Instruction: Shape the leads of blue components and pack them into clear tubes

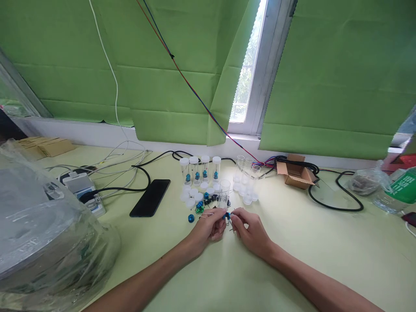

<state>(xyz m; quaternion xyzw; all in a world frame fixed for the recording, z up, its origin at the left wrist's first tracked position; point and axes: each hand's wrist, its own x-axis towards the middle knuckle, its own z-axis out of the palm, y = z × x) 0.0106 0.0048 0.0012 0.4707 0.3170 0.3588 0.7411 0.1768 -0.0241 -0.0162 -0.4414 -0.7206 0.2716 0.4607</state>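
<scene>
a blue part [228, 215] is being pinched by the left hand [212, 225], just nearside of the open tube [224, 190]; the right hand [251, 228] is holding its fingertips narrow beside it, any grip too small to tell. capped tubes [205, 164] are standing behind-left of the open tube; a phone [150, 198] is lying farther left.

This seems a small workshop or office: a pale table [325, 264] spans the lower frame, with a power strip [99, 208] at left, capped tubes [216, 169] at centre, and green blinds [175, 99] beside a window [243, 95] above.
</scene>
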